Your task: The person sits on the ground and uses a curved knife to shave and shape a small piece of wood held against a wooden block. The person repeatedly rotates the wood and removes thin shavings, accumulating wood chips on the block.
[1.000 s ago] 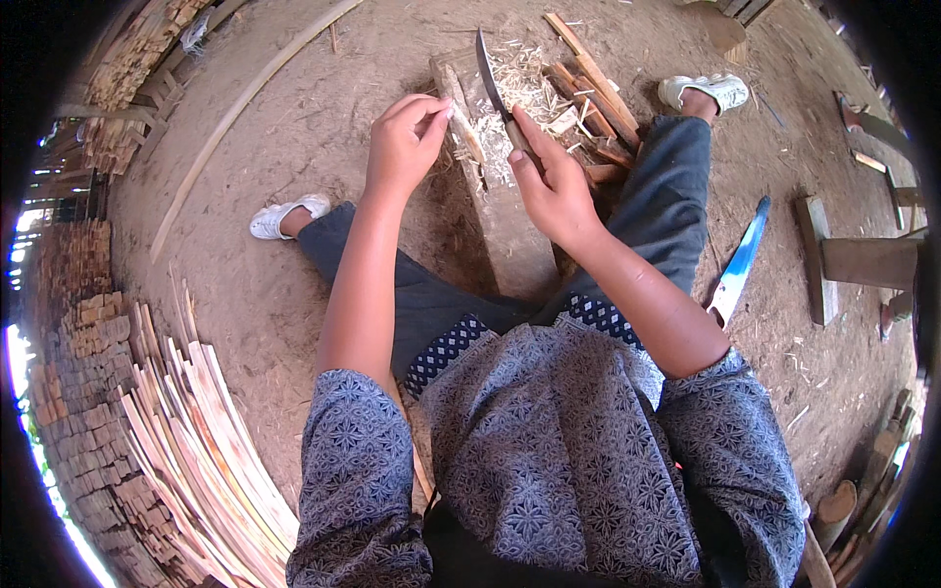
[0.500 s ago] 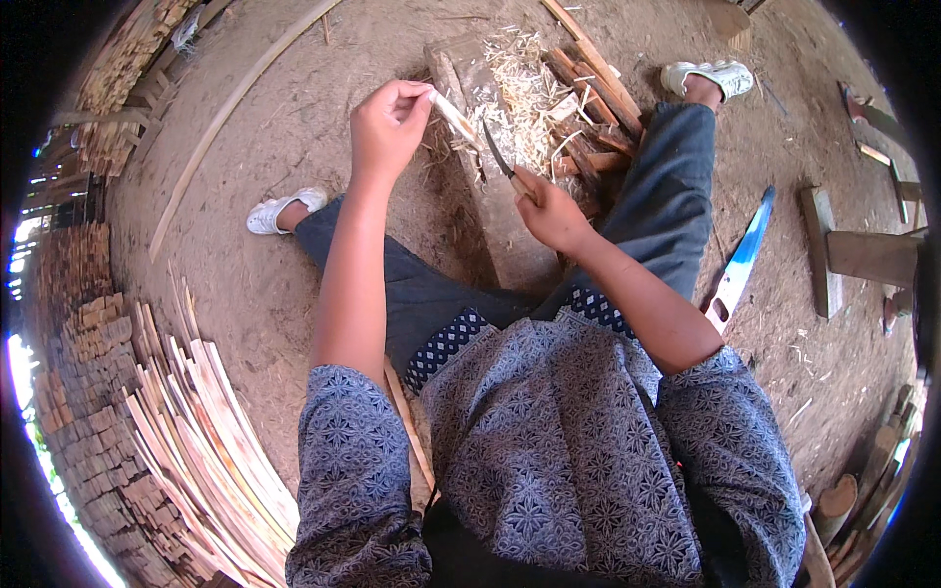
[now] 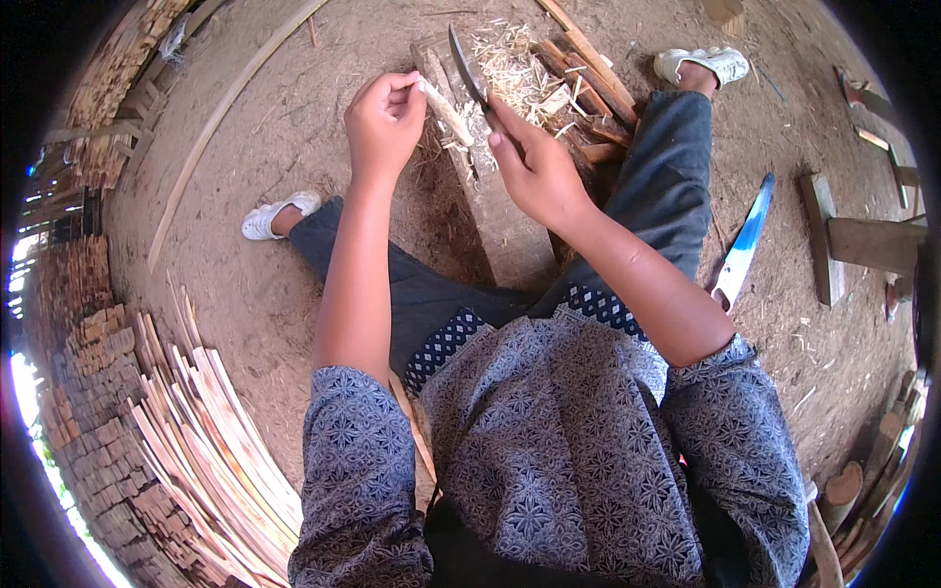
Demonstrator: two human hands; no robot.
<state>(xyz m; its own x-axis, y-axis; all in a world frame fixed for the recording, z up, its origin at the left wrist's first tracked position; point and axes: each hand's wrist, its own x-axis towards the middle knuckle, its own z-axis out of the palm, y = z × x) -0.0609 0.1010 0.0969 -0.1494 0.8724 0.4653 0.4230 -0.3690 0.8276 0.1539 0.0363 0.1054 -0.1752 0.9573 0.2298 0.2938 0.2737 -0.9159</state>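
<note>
My left hand (image 3: 387,120) pinches the upper end of a short pale piece of wood (image 3: 447,116), which slants down to the right over a wooden plank (image 3: 505,220). In my right hand (image 3: 537,162) is the handle of a knife with a dark curved blade (image 3: 465,67). The blade points up and away, a little to the right of the wood and apart from it. Curled wood shavings (image 3: 510,73) cover the far part of the plank.
Reddish wood offcuts (image 3: 593,98) lie right of the shavings. A saw with a blue-and-white blade (image 3: 747,245) rests on the ground beside my right leg. Long pale strips (image 3: 211,441) and stacked wood pieces (image 3: 93,421) are at the left. A wooden bench (image 3: 872,245) stands at right.
My right hand has lifted the knife up and away, and its blade has swung from beside the wood's lower end to point upward. My left hand has shifted slightly left, still pinching the wood.
</note>
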